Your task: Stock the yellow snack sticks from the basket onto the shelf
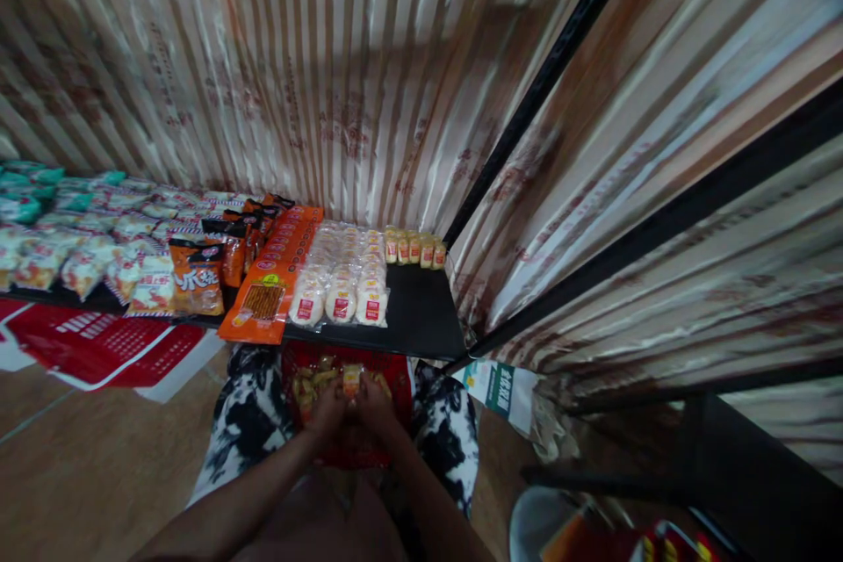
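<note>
Both hands meet over my lap, below the shelf's front edge. My left hand (330,407) and my right hand (375,407) hold one small yellow snack packet (351,378) between their fingers, one on each side. Under them a red bag (399,378) lies across my thighs with several more yellow packets (308,385) inside. At the back right of the black shelf (421,303), similar yellow packets (412,249) stand in a row. Left of these, clear-wrapped round white crackers (341,306) with red labels lie in columns.
An orange bag (262,300), orange-and-black snack bags (197,277), white snack packs (85,268) and green packs (26,204) fill the shelf's left. A black metal post (527,110) rises at the right corner before the striped curtain (356,79). Lower right holds a round stool (536,518).
</note>
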The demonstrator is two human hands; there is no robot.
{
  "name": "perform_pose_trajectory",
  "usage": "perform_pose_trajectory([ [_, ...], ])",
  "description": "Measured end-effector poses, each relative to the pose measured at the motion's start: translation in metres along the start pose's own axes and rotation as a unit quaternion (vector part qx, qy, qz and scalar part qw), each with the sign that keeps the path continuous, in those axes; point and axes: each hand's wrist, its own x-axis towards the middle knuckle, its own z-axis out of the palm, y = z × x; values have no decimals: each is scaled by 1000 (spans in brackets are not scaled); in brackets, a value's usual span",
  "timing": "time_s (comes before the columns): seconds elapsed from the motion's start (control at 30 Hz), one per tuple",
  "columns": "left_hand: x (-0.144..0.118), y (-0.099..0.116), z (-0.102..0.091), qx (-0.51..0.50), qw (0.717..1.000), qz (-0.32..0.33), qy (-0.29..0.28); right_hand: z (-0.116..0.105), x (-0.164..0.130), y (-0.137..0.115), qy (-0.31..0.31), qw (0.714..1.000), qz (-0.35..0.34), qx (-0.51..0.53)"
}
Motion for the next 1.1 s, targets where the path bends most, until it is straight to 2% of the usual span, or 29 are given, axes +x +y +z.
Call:
perform_pose_trajectory([
  [0.1, -12, 15, -5, -16, 1000, 18, 13, -11, -8, -2, 47, 999, -23, 11],
  [0.2, -24, 28, -8, -42, 998, 41, 26, -20, -14, -1, 63, 997, -30, 21],
  [0.47, -37, 46, -5, -95, 984, 152, 2, -43, -22, 5, 109, 988, -68, 87],
  [0.63, -36, 64, -5, -48, 975, 210, 54, -59, -23, 4, 142, 982, -69, 104],
  [0.8, -34, 82, -3, -45, 971, 231, 52, -73, -24, 4, 201, 978, -42, 46],
  [0.93, -28, 96, 2, -75, 967, 240, 48, -82, -20, 6, 246, 966, -50, 69],
  [1.1, -21, 119, 5, -56, 971, 228, 41, -92, -7, 10, 295, 949, -37, 102],
])
